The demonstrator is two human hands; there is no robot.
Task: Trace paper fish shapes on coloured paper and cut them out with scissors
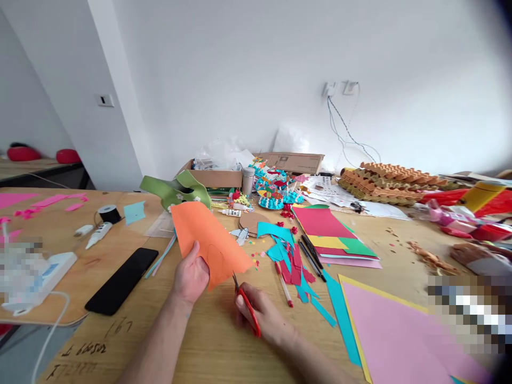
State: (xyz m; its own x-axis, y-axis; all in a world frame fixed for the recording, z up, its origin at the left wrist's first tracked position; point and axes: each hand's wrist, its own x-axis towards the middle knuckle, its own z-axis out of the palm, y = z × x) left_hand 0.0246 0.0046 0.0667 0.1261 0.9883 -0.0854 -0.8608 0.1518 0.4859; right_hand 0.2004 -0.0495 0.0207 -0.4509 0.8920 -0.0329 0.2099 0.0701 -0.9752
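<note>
My left hand [191,274] grips the lower edge of a sheet of orange paper [210,240], holding it tilted above the wooden table [80,261]. A faint curved outline, perhaps a heart, is drawn on the sheet near my thumb. My right hand [260,314] is shut around a pair of red-handled scissors [248,312], with the narrow blades pointing up toward the sheet's lower edge. The tips are close to the paper, but I cannot tell whether they touch it.
Teal and crimson paper scraps [290,261] lie right of my hands, beside a stack of coloured paper [332,234] and black pens [311,256]. A large pink sheet [400,336] lies front right. A black phone [122,281] lies left.
</note>
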